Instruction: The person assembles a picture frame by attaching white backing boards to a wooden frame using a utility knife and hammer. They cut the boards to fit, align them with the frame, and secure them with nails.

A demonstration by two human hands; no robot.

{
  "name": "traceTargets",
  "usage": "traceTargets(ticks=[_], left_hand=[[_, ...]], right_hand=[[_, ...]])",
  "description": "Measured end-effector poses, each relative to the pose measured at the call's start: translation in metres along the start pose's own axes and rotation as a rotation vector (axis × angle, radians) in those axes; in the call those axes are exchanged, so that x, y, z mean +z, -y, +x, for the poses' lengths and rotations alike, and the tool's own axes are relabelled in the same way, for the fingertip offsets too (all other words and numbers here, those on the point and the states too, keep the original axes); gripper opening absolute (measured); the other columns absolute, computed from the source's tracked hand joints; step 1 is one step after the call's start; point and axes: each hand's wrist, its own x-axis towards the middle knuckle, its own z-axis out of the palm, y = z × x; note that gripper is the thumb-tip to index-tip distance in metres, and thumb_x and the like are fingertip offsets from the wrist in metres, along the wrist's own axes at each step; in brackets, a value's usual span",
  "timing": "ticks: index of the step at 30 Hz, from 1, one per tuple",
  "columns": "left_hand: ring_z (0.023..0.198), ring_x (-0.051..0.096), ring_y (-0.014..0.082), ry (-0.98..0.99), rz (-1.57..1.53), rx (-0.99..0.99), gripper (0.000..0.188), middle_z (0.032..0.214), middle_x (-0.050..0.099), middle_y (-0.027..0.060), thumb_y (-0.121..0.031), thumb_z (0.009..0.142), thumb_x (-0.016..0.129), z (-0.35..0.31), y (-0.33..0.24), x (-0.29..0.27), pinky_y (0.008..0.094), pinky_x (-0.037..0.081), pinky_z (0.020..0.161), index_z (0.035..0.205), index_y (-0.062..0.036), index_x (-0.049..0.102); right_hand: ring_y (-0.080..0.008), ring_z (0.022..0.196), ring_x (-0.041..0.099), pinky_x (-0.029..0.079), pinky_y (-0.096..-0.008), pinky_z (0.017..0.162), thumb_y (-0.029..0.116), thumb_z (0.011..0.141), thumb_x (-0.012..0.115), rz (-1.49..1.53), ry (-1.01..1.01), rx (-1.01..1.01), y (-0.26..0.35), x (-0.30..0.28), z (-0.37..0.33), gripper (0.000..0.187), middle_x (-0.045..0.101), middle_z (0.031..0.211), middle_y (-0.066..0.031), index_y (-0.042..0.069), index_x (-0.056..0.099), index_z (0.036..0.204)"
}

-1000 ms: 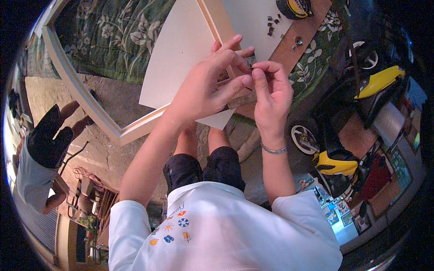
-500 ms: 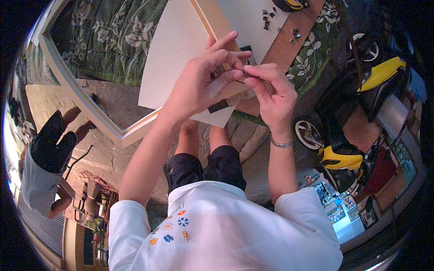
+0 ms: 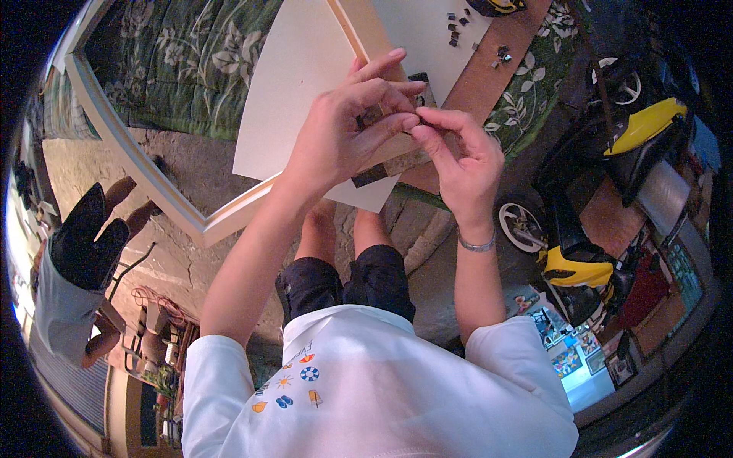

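Observation:
My left hand [image 3: 347,126] and my right hand [image 3: 464,156] meet fingertip to fingertip above a pale frame [image 3: 137,164]. Thumb and forefinger are pinched together on each; whatever lies between them is too small to make out. The left hand's other fingers stretch forward over one rail of the frame. Under the hands a white sheet [image 3: 279,91] lies across the frame's corner area. A dark-ended block [image 3: 371,176] shows below my left hand, and a dark flat piece [image 3: 420,79] shows just beyond the fingertips, partly covered.
Several small dark pieces [image 3: 453,32] lie on the white surface at the far right. Shiny metal bits [image 3: 502,55] rest on a brown board [image 3: 479,80]. Green floral quilted cloth [image 3: 195,72] spreads beneath. Yellow-and-black motorbikes [image 3: 576,267] stand at right; another person [image 3: 72,290] is at left.
Both hands stay nearly in place, still pinched together, with only a slight shift of the fingertips. The view has moved a little; the surrounding things stay put.

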Motion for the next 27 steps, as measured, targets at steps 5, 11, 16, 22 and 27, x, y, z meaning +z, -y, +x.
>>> traceTargets(ticks=[5,11,16,22,27], left_hand=[[0.141,0.046,0.0294,-0.011,0.016,0.05,0.021,0.128,0.069,0.0123,-0.005,0.09,0.068,-0.003,-0.001,0.0,0.0495,0.022,0.122,0.111,-0.0048,0.066],[0.124,0.059,0.0314,-0.121,0.259,-0.107,0.044,0.13,0.063,0.0167,-0.006,0.087,0.07,-0.044,-0.032,-0.024,0.0455,0.048,0.101,0.129,-0.0084,0.057],[0.102,0.062,0.0318,0.139,0.97,-0.099,0.055,0.126,0.058,0.0115,-0.011,0.082,0.074,-0.139,-0.03,-0.06,0.0406,0.054,0.084,0.133,-0.0251,0.06],[0.095,0.06,0.0287,0.277,1.024,-0.121,0.067,0.112,0.058,0.0083,-0.011,0.081,0.07,-0.127,-0.036,-0.066,0.0396,0.054,0.079,0.141,-0.0374,0.056],[0.081,0.055,0.0254,0.366,0.966,-0.137,0.078,0.093,0.049,0.0077,-0.016,0.082,0.071,-0.12,-0.032,-0.069,0.0372,0.051,0.071,0.149,-0.0447,0.043]], right_hand=[[-0.0263,0.09,0.07,0.055,-0.0341,0.081,0.003,0.086,0.075,-0.101,-0.191,-0.146,-0.008,0.018,-0.013,0.018,0.072,0.1,-0.0108,0.002,0.07,0.104],[-0.0258,0.09,0.069,0.054,-0.0353,0.081,0.0,0.085,0.075,-0.184,-0.233,-0.291,-0.022,0.028,-0.02,0.021,0.074,0.101,-0.0088,0.004,0.07,0.104],[-0.0248,0.09,0.069,0.055,-0.0353,0.081,0.001,0.086,0.076,-0.127,-0.244,-0.268,-0.021,0.027,-0.023,0.022,0.075,0.102,-0.0071,0.006,0.071,0.107],[-0.0247,0.09,0.069,0.055,-0.0356,0.081,0.001,0.087,0.074,-0.192,-0.233,-0.261,-0.017,0.028,-0.024,0.02,0.075,0.103,-0.0072,0.006,0.07,0.107],[-0.0259,0.092,0.068,0.054,-0.0371,0.084,0.001,0.085,0.075,-0.204,-0.221,-0.28,-0.019,0.025,-0.023,0.021,0.074,0.105,-0.0093,0.005,0.07,0.106]])
